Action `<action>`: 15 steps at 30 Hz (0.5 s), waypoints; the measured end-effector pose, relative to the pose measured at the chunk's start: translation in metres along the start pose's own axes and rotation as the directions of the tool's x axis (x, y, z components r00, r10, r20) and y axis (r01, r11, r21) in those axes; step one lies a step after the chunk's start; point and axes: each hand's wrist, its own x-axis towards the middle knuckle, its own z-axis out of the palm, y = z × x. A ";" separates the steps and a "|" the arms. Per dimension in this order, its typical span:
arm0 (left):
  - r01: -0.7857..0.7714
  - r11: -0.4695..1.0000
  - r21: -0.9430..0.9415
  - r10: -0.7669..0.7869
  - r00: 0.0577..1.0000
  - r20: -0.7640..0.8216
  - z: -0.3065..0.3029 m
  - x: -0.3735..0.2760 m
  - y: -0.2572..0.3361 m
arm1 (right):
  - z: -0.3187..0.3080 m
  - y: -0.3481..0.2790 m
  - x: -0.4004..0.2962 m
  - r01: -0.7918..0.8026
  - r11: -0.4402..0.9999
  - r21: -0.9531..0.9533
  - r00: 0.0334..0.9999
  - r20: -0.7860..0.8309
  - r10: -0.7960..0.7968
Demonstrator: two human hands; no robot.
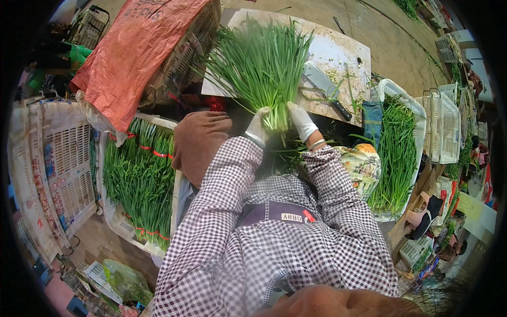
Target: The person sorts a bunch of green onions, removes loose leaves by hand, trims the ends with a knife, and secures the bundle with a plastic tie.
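Both my hands wear pale gloves and hold a fanned bunch of green garlic chives (pixel 263 59) by its pale stem ends. My left hand (pixel 259 125) grips the left side of the stems. On the right side, my right hand (pixel 301 121) has its fingertips against the stems, with a bracelet at the wrist. The leaves spread over a white cutting board (pixel 340 47) strewn with plant scraps. A cleaver (pixel 321 79) with a black handle lies on the board, right of the bunch, handle towards me.
At left a white crate (pixel 109 214) holds chives tied with red bands. Another white crate (pixel 420 119) of loose chives stands at right. An orange-red woven sack (pixel 138 51) drapes over a crate beside the board. Brown cloth (pixel 202 142) lies near my left forearm.
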 end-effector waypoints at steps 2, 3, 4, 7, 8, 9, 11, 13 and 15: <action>0.060 0.994 -0.087 -0.058 0.998 0.028 -0.039 0.018 -0.002 | 0.008 0.019 0.013 0.333 0.625 -0.706 0.943 0.234 -0.238; 0.060 0.994 -0.091 -0.059 0.998 0.009 -0.046 0.021 -0.002 | 0.014 0.002 0.006 0.109 0.724 -0.681 0.994 0.088 -0.068; 0.063 0.993 -0.096 -0.064 0.998 -0.008 -0.048 0.022 -0.004 | 0.013 -0.014 0.002 0.063 0.722 -0.689 0.997 0.067 -0.024; 0.057 0.978 -0.203 -0.060 0.998 -0.012 -0.028 0.014 -0.008 | 0.007 -0.026 -0.007 0.027 0.740 -0.672 0.999 -0.001 -0.037; 0.039 0.973 -0.227 -0.044 0.999 -0.015 -0.029 0.015 -0.010 | 0.006 -0.027 -0.011 0.033 0.749 -0.662 0.998 -0.024 -0.065; 0.020 0.966 -0.257 -0.026 1.000 -0.018 -0.029 0.016 -0.012 | 0.007 -0.026 -0.017 0.021 0.839 -0.544 0.988 -0.116 -0.100; 0.027 0.985 -0.172 -0.021 0.999 0.037 -0.026 0.014 -0.010 | 0.012 -0.021 -0.037 0.043 0.963 -0.267 0.944 -0.305 -0.127; 0.033 0.995 -0.091 -0.025 0.995 0.093 -0.017 0.010 -0.008 | 0.004 -0.061 -0.079 -0.076 0.948 -0.309 0.968 -0.250 -0.004; 0.074 0.995 -0.071 -0.070 0.996 0.054 -0.008 0.004 -0.007 | 0.001 -0.069 -0.102 -0.222 0.867 -0.447 0.972 -0.028 0.234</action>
